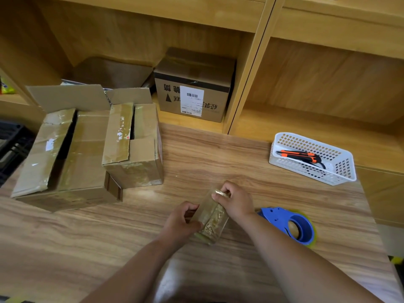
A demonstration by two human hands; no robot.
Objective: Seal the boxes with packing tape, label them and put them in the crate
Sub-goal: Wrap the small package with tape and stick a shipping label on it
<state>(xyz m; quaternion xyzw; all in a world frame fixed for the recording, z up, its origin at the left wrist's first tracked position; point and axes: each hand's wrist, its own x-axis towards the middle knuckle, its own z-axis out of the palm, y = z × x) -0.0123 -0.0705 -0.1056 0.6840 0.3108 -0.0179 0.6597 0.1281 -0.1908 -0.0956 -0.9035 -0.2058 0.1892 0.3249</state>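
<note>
A small tape-covered cardboard box (213, 221) lies on the wooden table in front of me. My left hand (182, 221) grips its left side. My right hand (235, 201) pinches a crumpled bit of tape at the box's far end. A blue tape dispenser (290, 224) lies on the table just right of my right wrist. Two larger cardboard boxes stand at the left with their flaps partly open: a wide box (65, 158) and a narrower box (135, 145) beside it. A black crate (11, 145) shows at the far left edge.
A white plastic basket (341, 169) at the right holds an orange and black utility knife (301, 157). A sealed labelled box (194, 86) sits in the wooden shelf cubby behind the table. Bare table surface lies between the boxes and the basket.
</note>
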